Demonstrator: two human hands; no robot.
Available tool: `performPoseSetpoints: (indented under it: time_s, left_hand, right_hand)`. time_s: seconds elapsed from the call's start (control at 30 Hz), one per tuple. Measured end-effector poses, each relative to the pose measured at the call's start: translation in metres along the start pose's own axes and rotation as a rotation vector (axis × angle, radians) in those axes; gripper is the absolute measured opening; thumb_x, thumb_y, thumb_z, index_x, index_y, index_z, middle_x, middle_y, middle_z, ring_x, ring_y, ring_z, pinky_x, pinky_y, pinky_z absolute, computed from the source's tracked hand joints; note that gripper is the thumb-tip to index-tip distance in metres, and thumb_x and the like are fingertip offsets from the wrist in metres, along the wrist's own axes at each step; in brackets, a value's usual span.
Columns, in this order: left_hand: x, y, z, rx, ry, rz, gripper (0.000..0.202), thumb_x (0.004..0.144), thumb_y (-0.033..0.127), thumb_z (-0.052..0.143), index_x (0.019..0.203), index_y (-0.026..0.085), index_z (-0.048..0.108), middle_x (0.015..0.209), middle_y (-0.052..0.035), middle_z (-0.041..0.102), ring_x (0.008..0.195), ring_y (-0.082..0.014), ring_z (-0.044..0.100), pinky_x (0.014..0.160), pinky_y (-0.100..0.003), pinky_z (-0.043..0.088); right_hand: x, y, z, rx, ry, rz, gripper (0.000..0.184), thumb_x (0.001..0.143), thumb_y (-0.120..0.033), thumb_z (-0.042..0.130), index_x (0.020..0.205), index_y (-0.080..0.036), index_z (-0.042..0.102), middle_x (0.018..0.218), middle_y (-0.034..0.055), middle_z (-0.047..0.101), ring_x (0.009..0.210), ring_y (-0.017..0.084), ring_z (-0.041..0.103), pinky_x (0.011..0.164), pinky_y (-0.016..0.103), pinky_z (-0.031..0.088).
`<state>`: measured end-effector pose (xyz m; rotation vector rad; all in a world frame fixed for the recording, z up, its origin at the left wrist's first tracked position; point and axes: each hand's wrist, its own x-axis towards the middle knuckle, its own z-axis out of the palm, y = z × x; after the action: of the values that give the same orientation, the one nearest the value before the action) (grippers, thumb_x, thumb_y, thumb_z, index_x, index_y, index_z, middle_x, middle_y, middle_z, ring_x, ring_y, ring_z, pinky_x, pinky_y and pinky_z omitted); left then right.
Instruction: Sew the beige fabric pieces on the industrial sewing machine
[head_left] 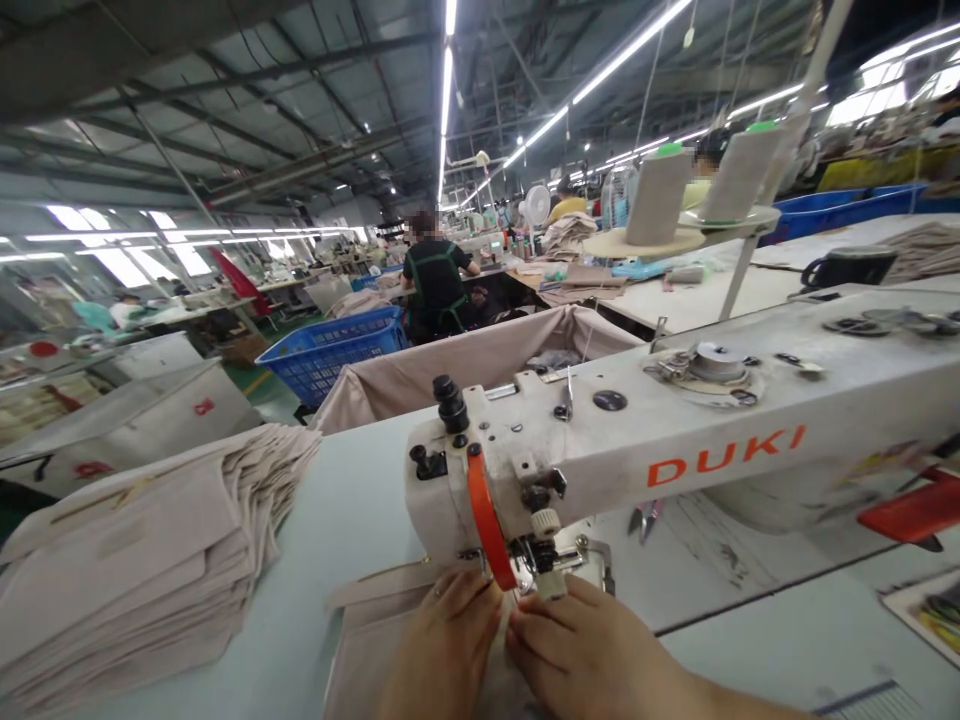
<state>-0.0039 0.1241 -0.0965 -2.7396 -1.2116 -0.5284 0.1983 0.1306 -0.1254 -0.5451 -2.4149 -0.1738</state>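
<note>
Both hands, left hand (442,640) and right hand (592,650), press flat, fingers extended, on beige fabric (360,640) beneath the sewing machine (600,440) head; fingertips so near the needle risk getting pricked.

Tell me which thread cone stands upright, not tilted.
The nearer thread cone, left on the stand, stands upright; the other cone leans right.

Left hand (442,645) lies palm down, fingers extended forward and slightly curled. Right hand (592,650) lies palm down beside it, fingertips meeting the left's.
</note>
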Motion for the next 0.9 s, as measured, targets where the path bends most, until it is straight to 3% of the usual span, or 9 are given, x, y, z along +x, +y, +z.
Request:
performPoseSetpoints:
  time_s: [0.1,0.27,0.47,0.67,0.9]
  left_hand:
    - [-0.002,-0.002,0.000,0.037,0.027,0.015,0.032,0.092,0.007,0.045,0.112,0.018,0.067,0.111,-0.0064,0.076,0.103,-0.0204,0.071,0.093,-0.032,0.061]
    - [-0.001,-0.003,-0.004,0.107,-0.009,0.049,0.036,0.090,0.003,0.043,0.108,0.020,0.070,0.109,-0.0043,0.077,0.102,-0.0186,0.072,0.094,-0.031,0.060]
    - [0.003,-0.008,-0.009,-0.009,-0.057,-0.002,0.039,0.089,0.003,0.045,0.112,0.022,0.070,0.111,-0.0043,0.077,0.099,-0.0188,0.073,0.088,-0.031,0.062]
    - [0.002,-0.009,-0.011,-0.064,-0.089,-0.074,0.035,0.089,0.007,0.053,0.114,0.023,0.070,0.116,-0.0046,0.075,0.104,-0.0206,0.072,0.094,-0.036,0.060]
    - [0.005,-0.011,-0.011,-0.091,-0.088,-0.122,0.031,0.089,0.011,0.058,0.115,0.023,0.071,0.113,-0.0048,0.076,0.099,-0.0217,0.073,0.092,-0.038,0.061]
  right_hand:
    - [-0.001,0.001,0.007,-0.045,0.043,0.004,0.009,0.094,-0.014,0.062,0.087,-0.015,0.067,0.087,0.0015,0.072,0.081,0.019,0.062,0.075,0.034,0.047]
    - [-0.004,-0.003,0.011,-0.087,-0.002,0.036,0.006,0.090,-0.021,0.070,0.089,-0.015,0.068,0.094,0.0015,0.072,0.082,0.019,0.061,0.069,0.034,0.046]
    - [0.000,-0.006,0.008,-0.111,-0.029,0.037,0.007,0.090,-0.022,0.071,0.088,-0.016,0.069,0.096,0.0021,0.073,0.081,0.020,0.060,0.065,0.033,0.045]
    - [0.003,-0.007,0.003,-0.092,-0.038,0.016,0.012,0.085,-0.025,0.077,0.086,-0.016,0.070,0.099,0.0028,0.073,0.083,0.020,0.060,0.064,0.033,0.047]
    - [0.005,-0.005,-0.005,-0.073,-0.167,0.020,0.012,0.090,-0.027,0.071,0.091,-0.015,0.069,0.107,0.0056,0.072,0.088,0.021,0.061,0.070,0.033,0.048]
